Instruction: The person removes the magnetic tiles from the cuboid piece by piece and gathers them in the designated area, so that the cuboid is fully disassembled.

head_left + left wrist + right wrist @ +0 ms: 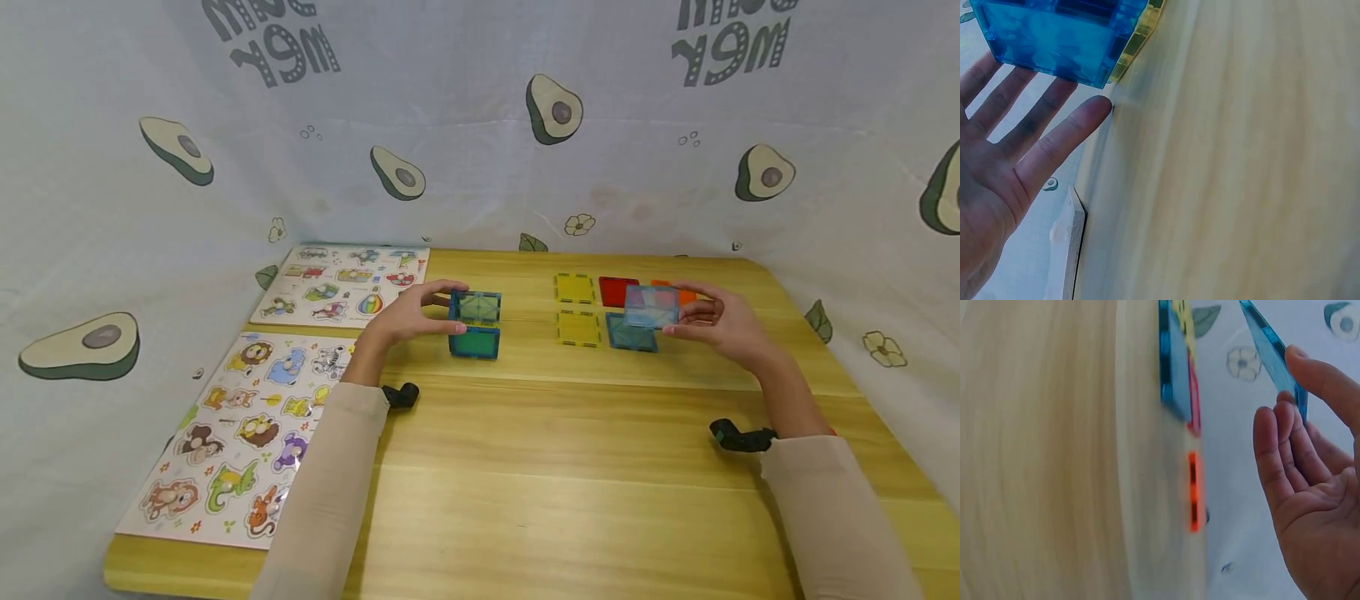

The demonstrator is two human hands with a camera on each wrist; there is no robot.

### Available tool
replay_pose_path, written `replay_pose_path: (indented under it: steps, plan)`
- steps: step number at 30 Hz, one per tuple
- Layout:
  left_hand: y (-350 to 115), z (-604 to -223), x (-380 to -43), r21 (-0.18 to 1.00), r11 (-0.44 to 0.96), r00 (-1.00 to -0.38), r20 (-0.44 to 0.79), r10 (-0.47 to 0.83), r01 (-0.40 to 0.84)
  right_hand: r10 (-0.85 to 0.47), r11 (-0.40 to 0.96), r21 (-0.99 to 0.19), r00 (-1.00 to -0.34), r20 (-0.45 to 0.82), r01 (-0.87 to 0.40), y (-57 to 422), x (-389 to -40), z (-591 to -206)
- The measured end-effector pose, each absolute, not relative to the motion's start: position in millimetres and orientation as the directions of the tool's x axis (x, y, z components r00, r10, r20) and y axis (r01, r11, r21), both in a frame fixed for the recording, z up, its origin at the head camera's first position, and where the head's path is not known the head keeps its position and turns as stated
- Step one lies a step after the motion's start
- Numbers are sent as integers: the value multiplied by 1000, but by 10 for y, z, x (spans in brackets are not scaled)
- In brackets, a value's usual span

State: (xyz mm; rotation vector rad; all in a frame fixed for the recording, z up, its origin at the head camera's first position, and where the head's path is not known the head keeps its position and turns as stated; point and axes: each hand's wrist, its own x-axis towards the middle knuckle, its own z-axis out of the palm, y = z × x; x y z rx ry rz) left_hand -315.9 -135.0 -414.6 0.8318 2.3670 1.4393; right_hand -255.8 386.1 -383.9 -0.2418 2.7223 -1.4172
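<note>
In the head view my left hand [411, 317] holds the left side of a small box of magnetic tiles [476, 342], thumb at the near side and a finger at the far corner. Its blue side [1047, 37] meets my straight fingertips [1063, 90] in the left wrist view. My right hand [716, 321] pinches a see-through light-blue square magnetic tile [648, 306] between thumb and fingers. That tile is raised and tilted above the flat tiles. Beneath it lies a darker blue tile [632, 337], partly covered in this view.
Two yellow tiles [577, 328], a red tile [618, 291] and an orange tile [672, 286] lie on the wooden table [540, 450]. Two picture boards, one with animals [270, 400] and one with vehicles [341, 283], lie at the left. A printed curtain [480, 108] hangs behind.
</note>
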Motion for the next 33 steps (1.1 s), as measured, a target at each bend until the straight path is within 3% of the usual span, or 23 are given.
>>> replay_pose_path:
  steps: [14, 25, 33]
  plan:
    - [-1335, -4140, -3179, 880, 350, -800, 53, 598, 320, -182, 581, -814, -978, -97, -27, 4600, -2500, -4072]
    - [-1339, -4142, -3161, 878, 357, -800, 46, 599, 317, -226, 821, -566, -954, -196, -78, 4606, -2537, -4035]
    - [-1345, -4165, -3178, 869, 363, -797, 57, 601, 336, -255, 826, -560, -929, -270, -64, 4541, -2587, -3990]
